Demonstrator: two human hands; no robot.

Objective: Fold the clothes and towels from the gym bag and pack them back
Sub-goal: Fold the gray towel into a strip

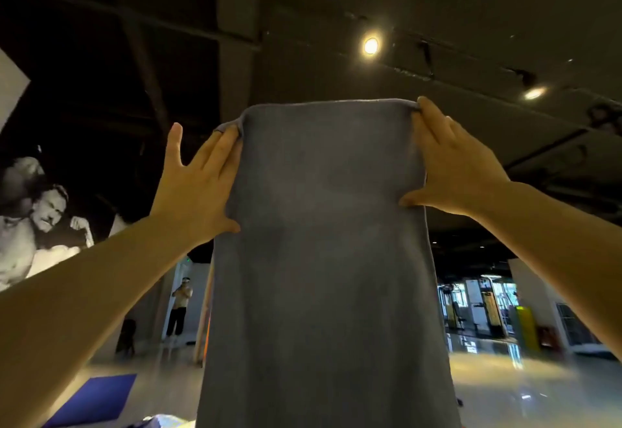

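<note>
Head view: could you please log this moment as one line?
left hand: pinching corner | right hand: pinching corner | grey terry towel: held up, hanging

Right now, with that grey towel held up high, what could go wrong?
The towel hangs only from its top corners, pinched by the left hand and right hand; a slipping corner would probably drop one side. It also blocks the view ahead and below, so any fold may come out uneven.
</note>
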